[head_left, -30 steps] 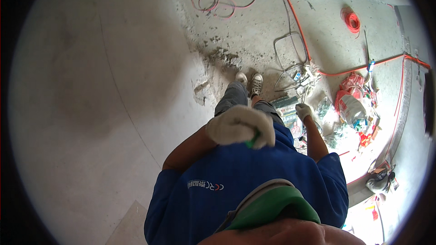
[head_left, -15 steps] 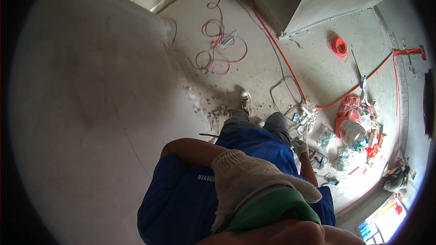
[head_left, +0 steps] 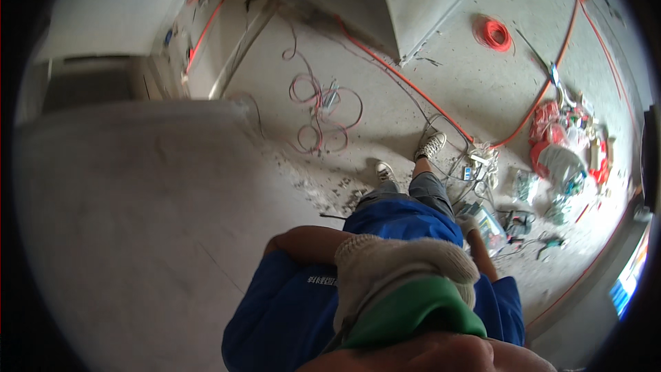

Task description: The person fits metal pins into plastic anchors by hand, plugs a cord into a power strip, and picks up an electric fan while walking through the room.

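My left hand [head_left: 406, 262], in a white knit glove, is raised close under the camera, its elbow bent out to the left. Its fingers lie together and curl over a green curved piece [head_left: 413, 310] with a pale band along its edge; what this is I cannot make out. Low at my right side hangs my right hand [head_left: 469, 224], gloved too, beside a grey box with a pale bluish top [head_left: 490, 229]. Its fingers are hidden, so whether it grips the box does not show.
A black power tool [head_left: 518, 222] and a green tool [head_left: 551, 244] lie right of the box. Plastic bags [head_left: 563, 165] and tangled white cables [head_left: 485, 164] are farther off. Red conduit [head_left: 406, 81], looped hose [head_left: 319, 114] and a red coil [head_left: 494, 34] cross the floor. A wall [head_left: 138, 207] stands left.
The view has turned, and my feet have shifted, with both shoes now plainly showing. The grey box has come into sight by my right hand. My left hand stays raised at the green piece.
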Demonstrator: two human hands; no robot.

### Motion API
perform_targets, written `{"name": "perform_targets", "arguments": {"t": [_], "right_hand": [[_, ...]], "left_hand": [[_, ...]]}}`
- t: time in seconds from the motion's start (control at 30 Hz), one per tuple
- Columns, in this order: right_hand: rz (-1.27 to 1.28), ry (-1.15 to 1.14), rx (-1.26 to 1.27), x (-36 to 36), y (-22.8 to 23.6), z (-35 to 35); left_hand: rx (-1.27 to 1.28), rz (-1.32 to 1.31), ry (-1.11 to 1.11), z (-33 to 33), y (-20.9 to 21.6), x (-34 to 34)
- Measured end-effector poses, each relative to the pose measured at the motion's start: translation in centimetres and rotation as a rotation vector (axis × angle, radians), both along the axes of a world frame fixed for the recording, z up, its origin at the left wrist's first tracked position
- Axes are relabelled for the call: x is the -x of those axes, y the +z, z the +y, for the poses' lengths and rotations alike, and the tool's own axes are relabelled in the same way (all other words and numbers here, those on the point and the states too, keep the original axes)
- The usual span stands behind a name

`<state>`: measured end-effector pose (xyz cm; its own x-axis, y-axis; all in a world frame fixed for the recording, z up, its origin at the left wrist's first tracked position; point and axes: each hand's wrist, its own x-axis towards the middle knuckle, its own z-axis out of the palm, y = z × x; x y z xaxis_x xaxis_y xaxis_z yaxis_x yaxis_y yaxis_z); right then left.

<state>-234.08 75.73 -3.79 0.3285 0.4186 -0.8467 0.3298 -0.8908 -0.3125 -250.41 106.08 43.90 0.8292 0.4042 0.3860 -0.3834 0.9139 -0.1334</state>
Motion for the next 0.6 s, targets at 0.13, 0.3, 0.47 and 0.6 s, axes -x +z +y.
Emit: {"name": "perform_targets", "arguments": {"t": [0.13, 0.3, 0.47, 0.6], "right_hand": [[0.036, -0.231, -0.238, -6.8, 3.5, 9.2], [0.552, -0.550, -1.001, -17.9, 21.2, 23.1], [0.447, 0.239, -1.936, -24.0, 38.2, 27.1], [0.475, 0.368, -1.853, -24.6, 43.2, 24.6]], "left_hand": [[-0.178, 0.077, -0.138, 3.7, -3.9, -7.4], [-0.244, 0.113, -0.321, 4.2, -7.3, -15.4], [-0.307, 0.095, -0.532, 2.0, -8.9, -21.6], [-0.375, 0.076, -0.581, 0.6, -9.9, -23.6]]}}
